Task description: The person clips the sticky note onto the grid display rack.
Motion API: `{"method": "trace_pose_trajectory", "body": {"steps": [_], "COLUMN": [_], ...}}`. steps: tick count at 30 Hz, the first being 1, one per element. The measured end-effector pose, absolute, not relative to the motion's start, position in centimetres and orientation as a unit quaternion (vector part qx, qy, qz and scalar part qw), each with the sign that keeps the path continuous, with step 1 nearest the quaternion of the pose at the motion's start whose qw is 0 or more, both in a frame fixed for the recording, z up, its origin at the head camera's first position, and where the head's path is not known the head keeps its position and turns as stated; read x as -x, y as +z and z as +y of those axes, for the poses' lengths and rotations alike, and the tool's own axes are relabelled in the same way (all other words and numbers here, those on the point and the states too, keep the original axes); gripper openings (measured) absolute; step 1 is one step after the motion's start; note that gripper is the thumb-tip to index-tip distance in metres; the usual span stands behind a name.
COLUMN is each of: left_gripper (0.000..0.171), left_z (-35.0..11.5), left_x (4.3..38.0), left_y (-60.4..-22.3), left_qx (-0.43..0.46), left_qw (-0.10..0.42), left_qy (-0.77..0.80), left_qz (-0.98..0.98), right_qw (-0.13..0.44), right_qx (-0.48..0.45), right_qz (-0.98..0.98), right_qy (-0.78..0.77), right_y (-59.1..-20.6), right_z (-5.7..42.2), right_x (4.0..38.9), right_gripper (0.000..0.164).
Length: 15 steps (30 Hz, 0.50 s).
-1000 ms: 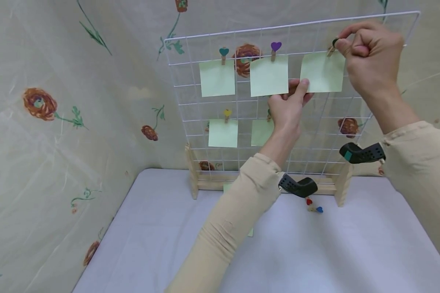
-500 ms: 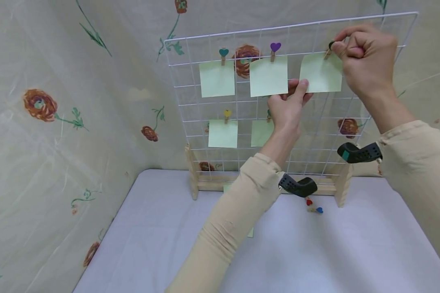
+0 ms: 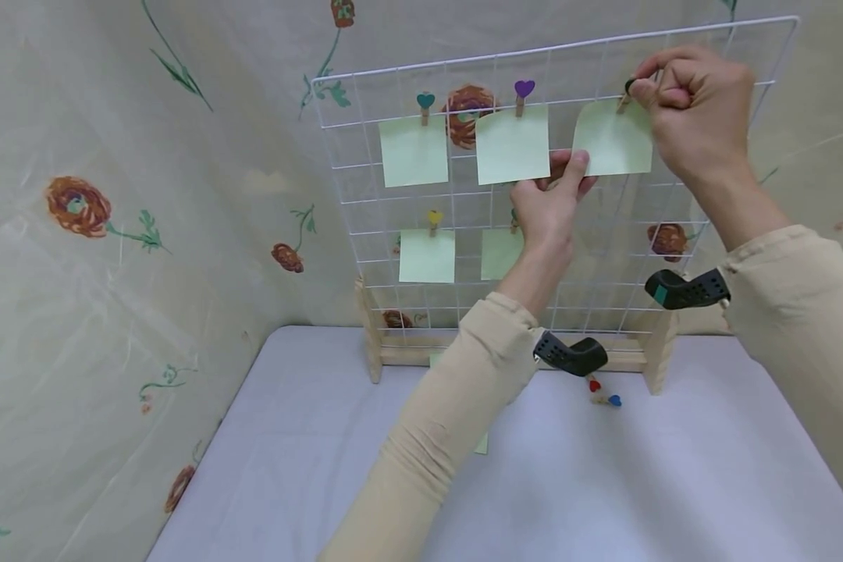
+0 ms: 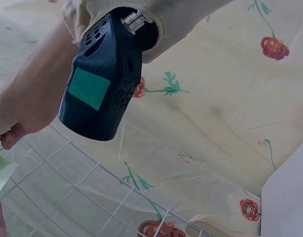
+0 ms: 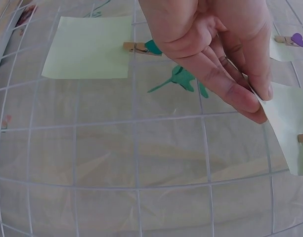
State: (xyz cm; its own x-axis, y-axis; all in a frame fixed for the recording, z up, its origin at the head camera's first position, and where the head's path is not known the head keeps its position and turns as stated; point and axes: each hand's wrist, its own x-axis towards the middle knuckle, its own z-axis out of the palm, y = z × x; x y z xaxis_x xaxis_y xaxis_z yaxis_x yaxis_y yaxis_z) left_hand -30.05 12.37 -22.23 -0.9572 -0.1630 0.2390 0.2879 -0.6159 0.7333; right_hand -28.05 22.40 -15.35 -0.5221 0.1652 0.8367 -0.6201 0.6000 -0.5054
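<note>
In the head view my left hand (image 3: pixel 548 203) pinches the lower left corner of a pale green paper note (image 3: pixel 613 140) between thumb and fingers. The note hangs at the upper right of a white wire grid (image 3: pixel 597 211). My right hand (image 3: pixel 702 117) pinches a small wooden clothespin (image 3: pixel 624 101) with a dark top at the note's upper edge. In the right wrist view the left hand (image 5: pixel 210 44) shows its fingers closed on the edge of the note (image 5: pixel 287 123). The left wrist view catches part of the right hand (image 4: pixel 20 106) above the note's corner.
Heart-topped clothespins hold other notes (image 3: pixel 513 144) on the grid, including a lower row (image 3: pixel 427 256). The grid stands in a wooden base (image 3: pixel 410 355) on a white table (image 3: pixel 288 468). Red (image 3: pixel 594 385) and blue (image 3: pixel 614 400) heart clothespins lie in front. A flowered curtain (image 3: pixel 218 195) hangs behind.
My right hand and the clothespin have shifted slightly left along the note's top edge. The left hand keeps its pinch on the note's corner almost unmoved.
</note>
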Motion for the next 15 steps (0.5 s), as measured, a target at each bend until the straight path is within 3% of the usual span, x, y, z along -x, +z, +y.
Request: {"method": "trace_pose_trajectory", "body": {"steps": [15], "left_gripper": [0.014], "left_z": [12.2], "left_x": [29.6], "left_y": [-22.1], "left_qx": [0.077], "left_qw": [0.122], "left_qy": [-0.886], "left_qz": [-0.441], "right_qw": [0.452], "right_qx": [-0.139], "right_qz": [-0.781], "right_qy": [0.408], "right_y": [-15.3], "right_z": [22.9], "right_x": [28.4], "right_gripper": [0.051]}}
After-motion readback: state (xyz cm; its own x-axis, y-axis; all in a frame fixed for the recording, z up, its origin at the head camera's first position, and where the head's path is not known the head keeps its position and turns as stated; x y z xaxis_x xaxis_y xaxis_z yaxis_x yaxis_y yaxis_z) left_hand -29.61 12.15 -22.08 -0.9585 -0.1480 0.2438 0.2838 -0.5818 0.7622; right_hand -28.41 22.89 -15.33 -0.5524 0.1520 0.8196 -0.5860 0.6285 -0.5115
